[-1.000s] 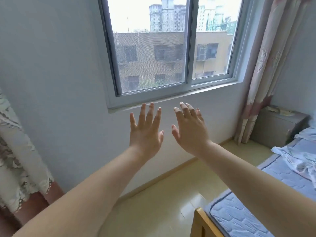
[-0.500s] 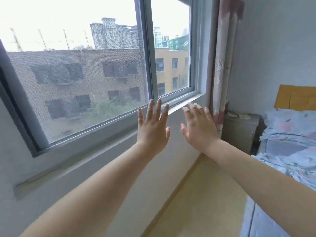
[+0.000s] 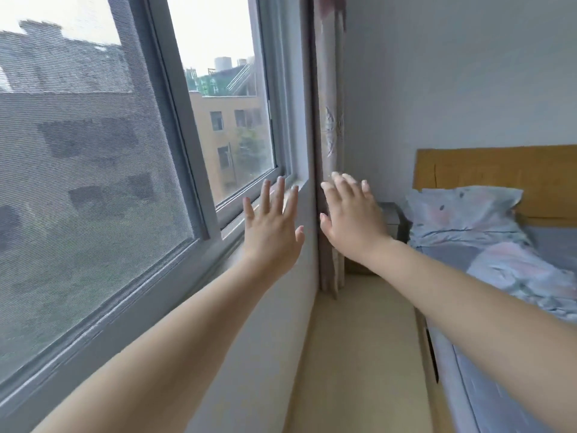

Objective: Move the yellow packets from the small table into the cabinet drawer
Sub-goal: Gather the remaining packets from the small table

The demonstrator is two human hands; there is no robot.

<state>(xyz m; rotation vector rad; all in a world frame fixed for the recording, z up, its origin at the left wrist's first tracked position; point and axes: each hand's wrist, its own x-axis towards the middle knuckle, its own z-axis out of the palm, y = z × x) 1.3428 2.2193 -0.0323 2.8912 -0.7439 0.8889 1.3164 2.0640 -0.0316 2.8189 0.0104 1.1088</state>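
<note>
Yellow packets cannot be picked out in this view: the grey bedside cabinet [image 3: 392, 217], standing between the curtain [image 3: 331, 120] and the bed [image 3: 505, 354], is mostly hidden behind the right hand [image 3: 352, 220]. Both hands are raised at arm's length, backs to the camera, fingers straight and spread, holding nothing; the left hand [image 3: 271, 229] is in front of the window sill [image 3: 237, 226], the right in front of the curtain. A patterned pillow [image 3: 462, 210] lies against the wooden headboard [image 3: 499, 167].

Cabinet [image 3: 392, 218] mostly behind right hand [image 3: 352, 221]
</note>
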